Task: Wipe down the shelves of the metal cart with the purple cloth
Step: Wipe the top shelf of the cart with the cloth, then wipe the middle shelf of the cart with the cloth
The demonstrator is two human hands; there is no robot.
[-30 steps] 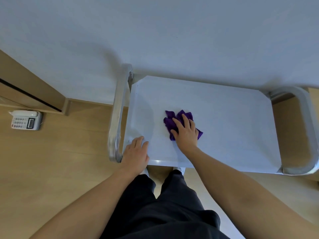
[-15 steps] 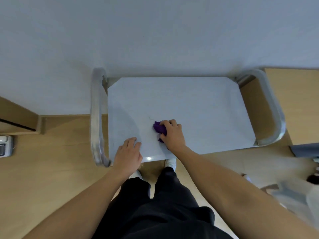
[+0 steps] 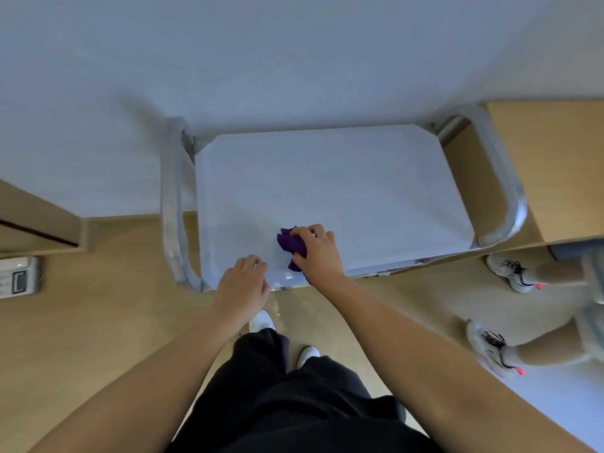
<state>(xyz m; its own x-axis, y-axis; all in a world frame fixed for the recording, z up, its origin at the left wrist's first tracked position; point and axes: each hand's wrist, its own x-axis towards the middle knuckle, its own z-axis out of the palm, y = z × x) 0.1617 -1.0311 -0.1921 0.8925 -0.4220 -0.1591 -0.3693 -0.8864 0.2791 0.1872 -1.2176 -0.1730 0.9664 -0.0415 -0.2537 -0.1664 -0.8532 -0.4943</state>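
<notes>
The metal cart's top shelf (image 3: 343,191) is a pale flat steel sheet seen from above, with tubular handles at its left (image 3: 171,204) and right (image 3: 503,191) ends. My right hand (image 3: 318,253) is closed around the bunched purple cloth (image 3: 291,245) near the shelf's front edge, left of centre. Most of the cloth is hidden under my fingers. My left hand (image 3: 243,284) rests on the front left edge of the shelf, fingers curled over the rim, holding nothing else.
A white wall stands behind the cart. A wooden cabinet (image 3: 555,171) is right of it, another wooden unit (image 3: 36,220) at left. A white phone (image 3: 18,277) lies on the wooden floor. Another person's legs and white sneakers (image 3: 510,273) stand at right.
My right hand went from flat on the spread cloth to gripping it bunched, and drew it toward the front edge. The view swung right, bringing another person's feet into sight.
</notes>
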